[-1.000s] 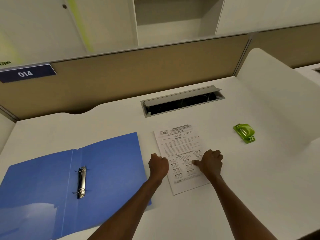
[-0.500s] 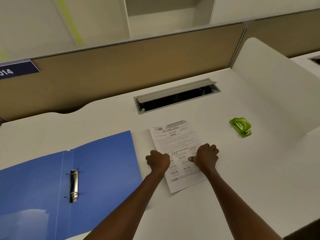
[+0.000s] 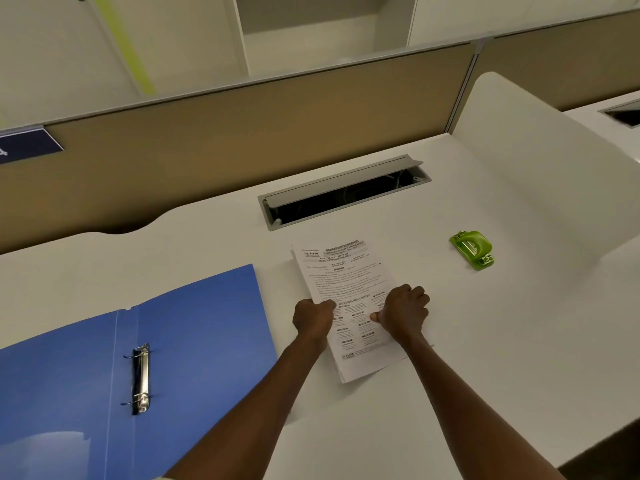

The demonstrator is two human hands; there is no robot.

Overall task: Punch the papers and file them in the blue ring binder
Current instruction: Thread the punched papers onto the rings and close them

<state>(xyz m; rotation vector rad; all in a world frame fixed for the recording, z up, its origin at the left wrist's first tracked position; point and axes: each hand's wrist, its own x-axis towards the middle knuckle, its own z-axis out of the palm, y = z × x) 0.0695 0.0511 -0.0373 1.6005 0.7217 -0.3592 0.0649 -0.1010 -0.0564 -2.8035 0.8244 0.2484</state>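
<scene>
A thin stack of printed papers (image 3: 343,271) lies on the white desk (image 3: 485,341), tilted slightly left. My left hand (image 3: 312,318) grips the stack's left edge and my right hand (image 3: 403,311) grips its right edge, thumbs on top, fingers curled. The stack's near end looks slightly raised. The blue ring binder (image 3: 194,341) lies open flat to the left, its metal ring mechanism (image 3: 141,377) showing near the spine. A green hole punch (image 3: 472,248) sits to the right of the papers, apart from both hands.
An open cable tray slot (image 3: 343,194) with a raised grey lid cuts into the desk behind the papers. A tan partition (image 3: 242,133) closes the back, and a white side divider (image 3: 540,161) rises on the right.
Both hands have closed tighter on the sides of the papers, the right thumb now on top. The view has shifted right, so the binder sits further left.
</scene>
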